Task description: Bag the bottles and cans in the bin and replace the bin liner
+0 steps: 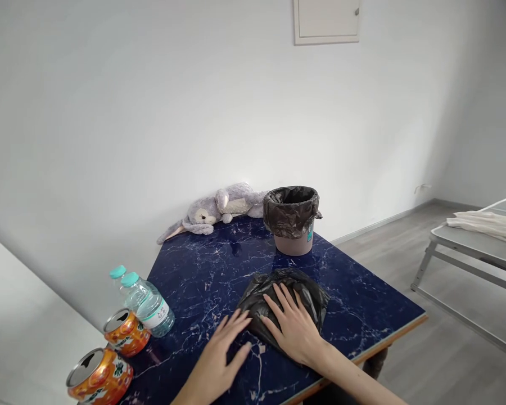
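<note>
Atop the black bag [310, 293], right hand [295, 332] lies splayed; left hand [219, 360] splayed at its edge.

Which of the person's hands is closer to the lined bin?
Right. The right hand lies flat on the black bag just before the bin; the left hand rests on the table, farther back and left.

Looks like a sparsely furnished room in a home (perhaps a rented flat): bare white wall [152, 112] with a small panel door [326, 19], grey wood-look floor [425, 349] at right, plush rabbit [215, 211] and lined waste bin [293, 222] at the far edge of a blue marble-patterned table [202, 275], water bottles [147, 304] and drink cans [124, 333] near left.
</note>
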Demonstrator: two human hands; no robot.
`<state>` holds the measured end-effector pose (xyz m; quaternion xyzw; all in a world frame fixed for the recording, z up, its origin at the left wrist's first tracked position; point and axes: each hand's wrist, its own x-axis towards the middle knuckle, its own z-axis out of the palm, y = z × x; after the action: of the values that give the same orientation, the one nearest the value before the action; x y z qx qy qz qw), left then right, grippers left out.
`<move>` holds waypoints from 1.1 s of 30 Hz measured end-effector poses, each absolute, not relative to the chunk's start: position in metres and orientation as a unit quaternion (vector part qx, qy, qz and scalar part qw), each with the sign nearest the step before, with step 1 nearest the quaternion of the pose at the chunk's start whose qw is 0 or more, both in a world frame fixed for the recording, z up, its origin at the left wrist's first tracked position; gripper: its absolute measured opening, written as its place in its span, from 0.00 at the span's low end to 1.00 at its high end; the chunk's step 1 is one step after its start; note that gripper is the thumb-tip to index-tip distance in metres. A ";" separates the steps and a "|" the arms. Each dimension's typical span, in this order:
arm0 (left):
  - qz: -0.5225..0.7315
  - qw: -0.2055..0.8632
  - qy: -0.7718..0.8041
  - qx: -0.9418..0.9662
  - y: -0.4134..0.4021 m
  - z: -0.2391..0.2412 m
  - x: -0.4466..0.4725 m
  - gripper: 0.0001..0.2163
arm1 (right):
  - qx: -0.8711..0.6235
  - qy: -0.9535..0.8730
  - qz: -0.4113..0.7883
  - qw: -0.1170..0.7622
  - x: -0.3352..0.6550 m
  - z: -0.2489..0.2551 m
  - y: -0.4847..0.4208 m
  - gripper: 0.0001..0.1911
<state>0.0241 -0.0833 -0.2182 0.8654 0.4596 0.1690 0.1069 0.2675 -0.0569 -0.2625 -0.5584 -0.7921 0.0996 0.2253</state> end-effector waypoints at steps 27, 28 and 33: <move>0.225 0.059 0.555 0.799 -0.115 -0.245 -0.039 0.16 | -0.511 -0.822 0.095 0.233 0.340 -0.273 -0.036 0.35; 0.225 0.057 0.555 0.799 -0.115 -0.245 -0.039 0.16 | -0.487 -0.837 0.116 0.222 0.337 -0.267 -0.040 0.35; 0.228 0.045 0.550 0.802 -0.112 -0.246 -0.040 0.17 | -0.397 -0.883 0.163 0.188 0.327 -0.245 -0.051 0.35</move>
<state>-0.0403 -0.1121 -0.2458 0.8019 0.5504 0.2281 0.0445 0.3274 -0.0506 -0.2452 -0.3974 -0.8831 0.1634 0.1882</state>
